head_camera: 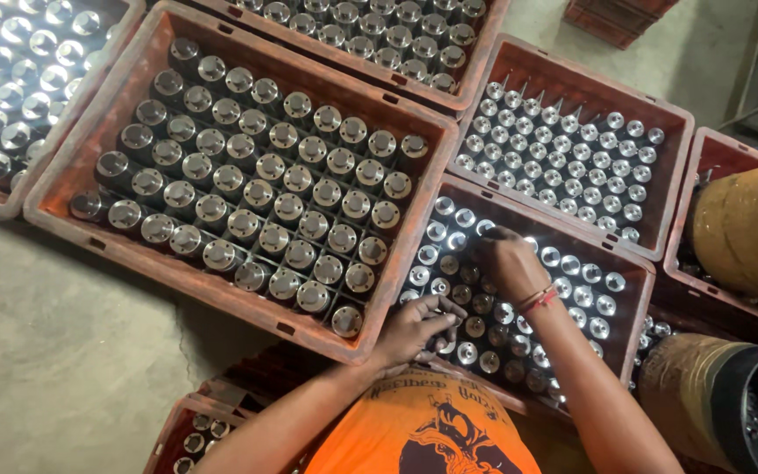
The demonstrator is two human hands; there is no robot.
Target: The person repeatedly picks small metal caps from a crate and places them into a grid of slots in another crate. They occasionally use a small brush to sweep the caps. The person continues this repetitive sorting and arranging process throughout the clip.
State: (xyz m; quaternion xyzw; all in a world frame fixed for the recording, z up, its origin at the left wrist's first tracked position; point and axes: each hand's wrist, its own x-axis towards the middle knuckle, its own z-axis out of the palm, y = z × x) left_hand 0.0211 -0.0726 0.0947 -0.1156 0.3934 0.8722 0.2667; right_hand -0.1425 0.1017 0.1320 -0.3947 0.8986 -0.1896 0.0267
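Both hands work inside the near red crate (638, 290) of shiny metal cylinders (572, 285) on the floor, the left hand (418, 329) pinching its fingers closed on one cylinder at the crate's near-left corner, the right hand (509, 262) curled shut over pieces farther in.

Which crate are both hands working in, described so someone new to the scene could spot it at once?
Start at the big central crate of flanged metal cylinders and go to its lower right corner. The crate touching that corner is the one, with the left hand at its near edge and the right hand, red thread on the wrist, further in. Unlike its neighbours, its near rows look dark.
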